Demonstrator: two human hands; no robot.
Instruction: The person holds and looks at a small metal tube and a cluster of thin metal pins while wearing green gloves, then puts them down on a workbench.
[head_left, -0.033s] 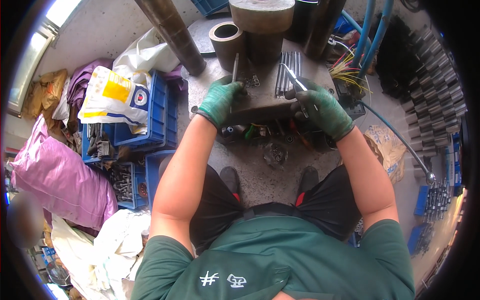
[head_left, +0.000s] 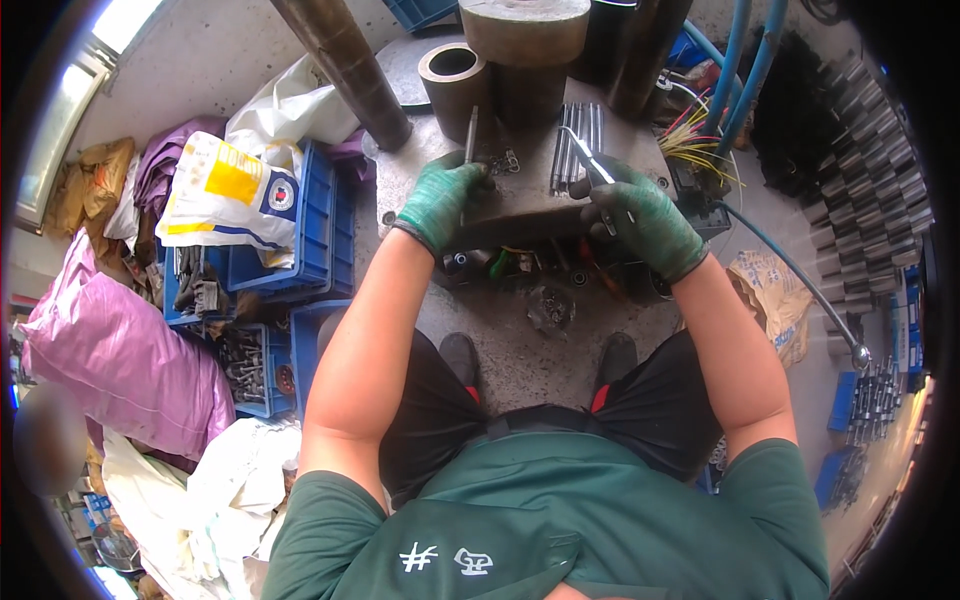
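Note:
Both my hands wear green gloves with dark fingers. My left hand is closed round a slim grey metal rod, held upright at the near left part of the metal press table. In my right hand is a pair of bent-tip pliers, its thin curved jaws pointing up and to the left. Several small wire-like metal clips lie on the table between my hands. Just beyond the pliers, several long metal rods lie side by side; the pliers' jaws cover part of them.
A hollow steel cylinder stands behind my left hand, beside a thick round ram. Steel columns rise at both sides. Blue crates and a purple sack crowd the left. Blue hoses and stacked metal cylinders are at right.

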